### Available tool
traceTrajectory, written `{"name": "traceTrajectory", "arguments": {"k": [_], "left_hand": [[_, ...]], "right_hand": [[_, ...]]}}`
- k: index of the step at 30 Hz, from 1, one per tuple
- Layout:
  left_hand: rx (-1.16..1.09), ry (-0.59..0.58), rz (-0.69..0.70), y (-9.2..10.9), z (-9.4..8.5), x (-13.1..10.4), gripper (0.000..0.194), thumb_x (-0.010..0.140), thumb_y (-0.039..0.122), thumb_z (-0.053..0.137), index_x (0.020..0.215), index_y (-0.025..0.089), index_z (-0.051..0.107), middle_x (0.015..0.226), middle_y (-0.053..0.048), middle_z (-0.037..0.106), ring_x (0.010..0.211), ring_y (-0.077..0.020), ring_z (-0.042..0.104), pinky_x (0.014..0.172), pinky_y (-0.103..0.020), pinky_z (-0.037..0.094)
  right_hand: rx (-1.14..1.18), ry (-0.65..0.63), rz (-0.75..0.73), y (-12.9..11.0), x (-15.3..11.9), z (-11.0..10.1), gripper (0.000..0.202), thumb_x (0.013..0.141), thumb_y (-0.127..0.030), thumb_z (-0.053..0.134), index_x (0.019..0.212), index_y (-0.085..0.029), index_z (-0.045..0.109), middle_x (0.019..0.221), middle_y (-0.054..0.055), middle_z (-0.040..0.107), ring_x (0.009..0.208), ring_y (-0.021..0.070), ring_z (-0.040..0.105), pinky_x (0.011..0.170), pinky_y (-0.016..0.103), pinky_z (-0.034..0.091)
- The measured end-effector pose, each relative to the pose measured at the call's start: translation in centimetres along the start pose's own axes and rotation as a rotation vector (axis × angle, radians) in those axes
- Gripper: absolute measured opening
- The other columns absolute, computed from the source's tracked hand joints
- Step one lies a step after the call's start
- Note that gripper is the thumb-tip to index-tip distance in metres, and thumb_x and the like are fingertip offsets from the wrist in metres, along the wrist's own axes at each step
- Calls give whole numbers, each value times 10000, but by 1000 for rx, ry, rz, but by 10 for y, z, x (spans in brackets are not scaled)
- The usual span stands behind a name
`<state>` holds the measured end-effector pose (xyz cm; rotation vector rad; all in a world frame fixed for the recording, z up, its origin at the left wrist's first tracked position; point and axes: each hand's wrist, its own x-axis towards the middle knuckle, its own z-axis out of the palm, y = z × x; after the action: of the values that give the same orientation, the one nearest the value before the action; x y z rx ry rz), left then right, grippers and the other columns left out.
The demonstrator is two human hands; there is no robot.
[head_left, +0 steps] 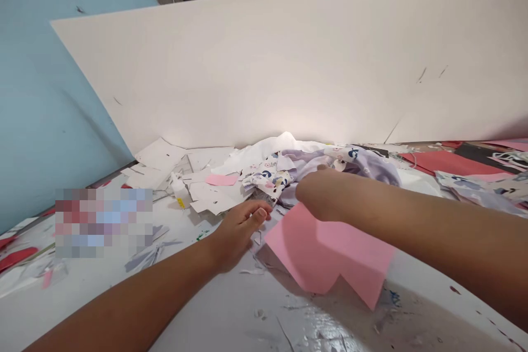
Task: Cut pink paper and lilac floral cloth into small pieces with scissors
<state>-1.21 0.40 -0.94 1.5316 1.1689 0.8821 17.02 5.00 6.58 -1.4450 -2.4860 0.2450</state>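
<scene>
My left hand (243,228) is at the middle of the white table, its fingers curled together beside the left corner of a pink sheet (330,247). Whether anything is between those fingers is too small to tell. Farther right, my right hand (317,192) reaches over the back edge of the pink sheet to a heap of patterned fabric (268,176). The fingers of that hand are mostly hidden behind its back. Lilac cloth (371,165) lies bunched just beyond it.
A white board (289,66) stands behind the heap. At the left are a small white glue bottle (180,190), pale card pieces (160,157) and scraps. Red sheets (449,164) and more patterned fabric (487,190) lie at the right. The table (247,313) has stains and shreds.
</scene>
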Motion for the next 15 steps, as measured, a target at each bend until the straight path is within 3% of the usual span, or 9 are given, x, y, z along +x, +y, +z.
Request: {"name": "traceTrajectory", "arguments": {"k": [4, 8, 12, 15], "left_hand": [[-153, -150, -21, -7, 4, 1, 265, 748, 394, 554, 929, 200, 555, 673, 21, 475, 544, -78, 427, 454, -183, 334], [-41, -153, -26, -10, 2, 2, 311, 723, 268, 567, 1016, 230, 470, 606, 56, 480, 419, -53, 360, 401, -182, 279], [220, -130, 55, -5, -2, 1, 164, 728, 236, 516, 885, 220, 471, 540, 62, 506, 452, -83, 429, 445, -199, 324], [389, -123, 145, -3, -2, 2, 65, 756, 242, 458, 806, 216, 490, 522, 61, 516, 469, -93, 429, 486, -216, 336]], "right_hand": [[-323, -184, -131, -31, 3, 5, 491, 339, 7, 701, 252, -230, 281, 399, 23, 470, 847, 329, 556, 955, 482, 226], [-515, -198, -257, -40, -2, 5, 258, 428, 0, 691, 505, -219, 580, 610, 65, 610, 930, 311, 509, 990, 449, 141], [-562, -75, -469, -21, -11, 13, 344, 616, -8, 546, 858, -236, 635, 821, 41, 646, 926, 234, 507, 970, 441, 187], [-524, 157, -478, 3, -23, 19, 475, 714, -69, 489, 1166, -216, 503, 1228, 88, 504, 1129, 282, 394, 969, 461, 212]]}}
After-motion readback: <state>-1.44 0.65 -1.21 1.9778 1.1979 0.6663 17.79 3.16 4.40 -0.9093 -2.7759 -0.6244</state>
